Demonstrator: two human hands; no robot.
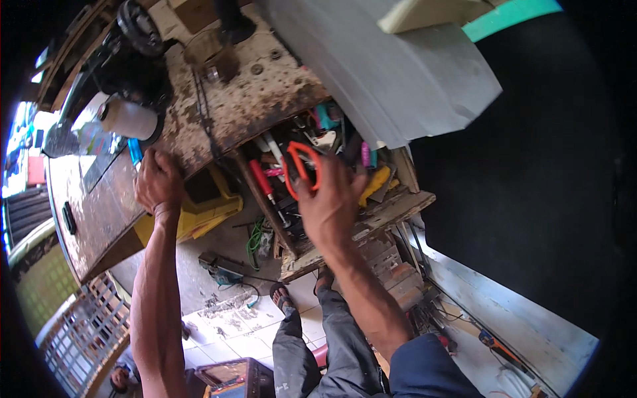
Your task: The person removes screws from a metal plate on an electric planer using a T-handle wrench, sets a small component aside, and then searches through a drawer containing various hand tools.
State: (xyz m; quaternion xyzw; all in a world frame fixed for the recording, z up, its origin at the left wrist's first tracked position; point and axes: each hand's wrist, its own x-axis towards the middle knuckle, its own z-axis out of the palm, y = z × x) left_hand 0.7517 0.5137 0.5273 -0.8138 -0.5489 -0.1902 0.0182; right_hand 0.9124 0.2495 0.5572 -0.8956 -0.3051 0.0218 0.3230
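Observation:
Over an open wooden drawer (pixel 290 247) crowded with tools is my right hand (pixel 330 205), its thumb and fingers closed on the orange loop handle (pixel 292 188) of what looks like scissors. The blades cannot be made out. My left hand (pixel 159 180) is at the table's front edge, fingers curled against a slim blue object (pixel 135 151) that seems held; its kind is unclear. A red-handled screwdriver (pixel 261 178) lies at the drawer's left side. Yellow material (pixel 375 186) and a pink tube-like item (pixel 365 154) are to the right of my right hand.
On the worn wooden table (pixel 245 99) stand a black sewing machine (pixel 113 73) and a white thread cone (pixel 129 119). A grey sheet (pixel 391 79) overhangs the drawer's far right. Beneath the table are a yellow plastic stool (pixel 209 215), a green cord (pixel 255 242) and a power tool (pixel 222 268).

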